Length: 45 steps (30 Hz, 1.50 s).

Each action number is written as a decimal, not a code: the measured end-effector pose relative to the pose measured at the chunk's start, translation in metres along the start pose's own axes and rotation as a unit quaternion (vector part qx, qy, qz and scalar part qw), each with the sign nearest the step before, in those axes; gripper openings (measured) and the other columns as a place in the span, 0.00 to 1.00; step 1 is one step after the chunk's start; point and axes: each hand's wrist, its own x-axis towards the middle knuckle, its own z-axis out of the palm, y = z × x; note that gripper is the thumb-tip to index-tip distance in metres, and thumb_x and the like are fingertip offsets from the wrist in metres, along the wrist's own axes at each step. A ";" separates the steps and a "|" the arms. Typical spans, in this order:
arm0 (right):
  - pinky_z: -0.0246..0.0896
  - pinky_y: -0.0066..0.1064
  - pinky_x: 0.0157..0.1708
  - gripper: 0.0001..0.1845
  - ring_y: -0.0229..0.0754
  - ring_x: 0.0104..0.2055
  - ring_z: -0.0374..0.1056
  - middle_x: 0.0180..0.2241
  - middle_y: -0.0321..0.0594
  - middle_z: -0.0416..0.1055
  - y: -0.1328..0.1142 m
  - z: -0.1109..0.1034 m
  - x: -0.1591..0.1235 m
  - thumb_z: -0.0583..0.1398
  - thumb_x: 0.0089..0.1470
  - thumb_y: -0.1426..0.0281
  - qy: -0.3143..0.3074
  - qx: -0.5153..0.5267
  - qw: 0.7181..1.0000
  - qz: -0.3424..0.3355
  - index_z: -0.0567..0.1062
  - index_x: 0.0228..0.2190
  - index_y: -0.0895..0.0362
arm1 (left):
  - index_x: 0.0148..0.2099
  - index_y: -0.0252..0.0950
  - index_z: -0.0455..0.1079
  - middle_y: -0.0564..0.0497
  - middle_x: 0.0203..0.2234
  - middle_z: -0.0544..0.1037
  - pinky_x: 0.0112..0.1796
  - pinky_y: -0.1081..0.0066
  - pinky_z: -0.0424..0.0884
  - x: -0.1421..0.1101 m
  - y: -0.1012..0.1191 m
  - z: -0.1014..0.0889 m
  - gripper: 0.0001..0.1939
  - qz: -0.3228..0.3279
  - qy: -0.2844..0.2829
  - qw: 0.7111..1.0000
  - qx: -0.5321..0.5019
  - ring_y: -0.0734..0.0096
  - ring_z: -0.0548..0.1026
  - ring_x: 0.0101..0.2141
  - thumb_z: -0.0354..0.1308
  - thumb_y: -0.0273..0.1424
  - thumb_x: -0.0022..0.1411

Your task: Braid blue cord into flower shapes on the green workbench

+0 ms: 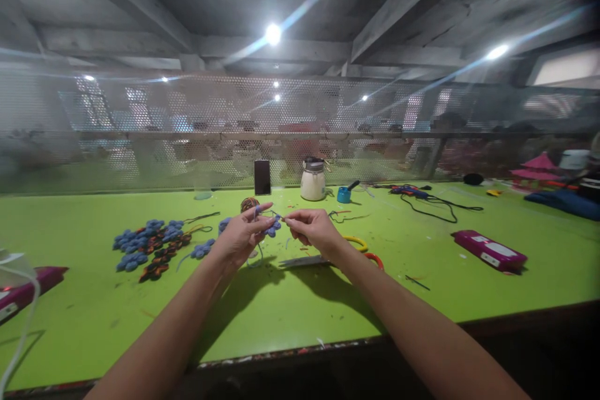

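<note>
Above the middle of the green table, my left hand [241, 234] pinches a small blue crochet flower [272, 229], with blue yarn running over its raised index finger. Closed beside it, my right hand [312, 226] grips a thin crochet hook [283, 219] whose tip meets the flower; most of the hook is hidden by the fingers. Scissors [304, 260] with yellow and red handles lie below my right hand, partly covered by the wrist. Left of my left hand rests another blue flower [202, 249]. A multicoloured yarn ball [250, 204] sits just behind my left hand.
Several blue flowers [131, 240] and dark orange-black pieces [162, 259] are heaped at left. A cream jar [312, 181], a phone [262, 177] and a blue pot [344, 194] stand behind. Purple boxes [490, 251] flank both sides; a black cord [450, 203] lies back right.
</note>
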 end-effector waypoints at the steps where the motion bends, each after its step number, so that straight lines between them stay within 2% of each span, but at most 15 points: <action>1: 0.44 0.22 0.11 0.18 0.27 0.11 0.51 0.13 0.30 0.63 0.001 -0.001 0.001 0.63 0.42 0.62 -0.003 -0.010 1.000 -0.006 0.76 0.30 0.65 | 0.49 0.29 0.69 0.51 0.22 0.76 0.28 0.77 0.65 0.000 0.000 0.000 0.28 0.002 -0.001 1.000 -0.003 0.77 0.72 0.25 0.68 0.21 0.43; 4: 0.46 0.22 0.12 0.18 0.27 0.12 0.52 0.13 0.31 0.64 0.004 -0.003 0.001 0.63 0.43 0.61 -0.017 -0.027 0.999 -0.021 0.76 0.30 0.65 | 0.50 0.27 0.67 0.54 0.18 0.74 0.29 0.77 0.67 -0.001 0.001 0.000 0.29 0.008 -0.009 1.000 -0.015 0.77 0.72 0.24 0.67 0.18 0.43; 10: 0.48 0.21 0.12 0.18 0.27 0.12 0.53 0.15 0.32 0.65 0.003 -0.012 0.002 0.63 0.44 0.61 -0.045 -0.062 0.996 -0.053 0.77 0.31 0.64 | 0.54 0.28 0.63 0.55 0.19 0.74 0.27 0.78 0.68 -0.002 0.004 -0.002 0.33 0.002 -0.023 1.000 -0.020 0.77 0.73 0.23 0.65 0.16 0.43; 17: 0.49 0.22 0.13 0.16 0.28 0.13 0.54 0.16 0.33 0.65 0.000 -0.022 0.004 0.62 0.46 0.63 -0.054 -0.113 0.989 -0.079 0.77 0.32 0.64 | 0.53 0.26 0.64 0.55 0.19 0.74 0.26 0.79 0.66 -0.003 0.007 -0.002 0.32 0.008 -0.038 0.999 -0.027 0.78 0.73 0.23 0.65 0.16 0.44; 24: 0.49 0.22 0.13 0.14 0.28 0.13 0.53 0.16 0.34 0.66 -0.003 -0.025 0.004 0.62 0.47 0.65 -0.068 -0.122 0.985 -0.097 0.78 0.32 0.64 | 0.52 0.28 0.66 0.55 0.19 0.73 0.25 0.81 0.63 -0.006 0.009 -0.001 0.29 0.051 -0.059 0.997 -0.013 0.80 0.70 0.23 0.64 0.17 0.45; 31: 0.49 0.23 0.16 0.12 0.29 0.15 0.54 0.15 0.33 0.64 -0.004 -0.025 0.004 0.62 0.47 0.66 -0.069 -0.125 0.984 -0.109 0.78 0.31 0.64 | 0.51 0.27 0.67 0.55 0.19 0.72 0.25 0.79 0.63 -0.006 0.010 0.000 0.30 0.060 -0.054 0.997 -0.009 0.80 0.69 0.22 0.65 0.18 0.43; 39: 0.53 0.25 0.20 0.11 0.32 0.20 0.58 0.18 0.37 0.67 -0.009 -0.025 0.003 0.61 0.47 0.69 -0.065 -0.172 0.973 -0.138 0.78 0.31 0.64 | 0.55 0.27 0.62 0.56 0.18 0.72 0.27 0.75 0.65 -0.006 0.009 0.003 0.37 0.110 -0.027 0.991 0.078 0.77 0.69 0.22 0.68 0.22 0.41; 45: 0.52 0.25 0.21 0.10 0.31 0.20 0.57 0.19 0.37 0.68 -0.012 -0.028 0.002 0.61 0.47 0.69 -0.067 -0.193 0.967 -0.154 0.79 0.30 0.63 | 0.55 0.25 0.62 0.56 0.18 0.71 0.28 0.74 0.65 -0.007 0.010 0.005 0.37 0.107 -0.025 0.992 0.064 0.77 0.69 0.22 0.68 0.21 0.40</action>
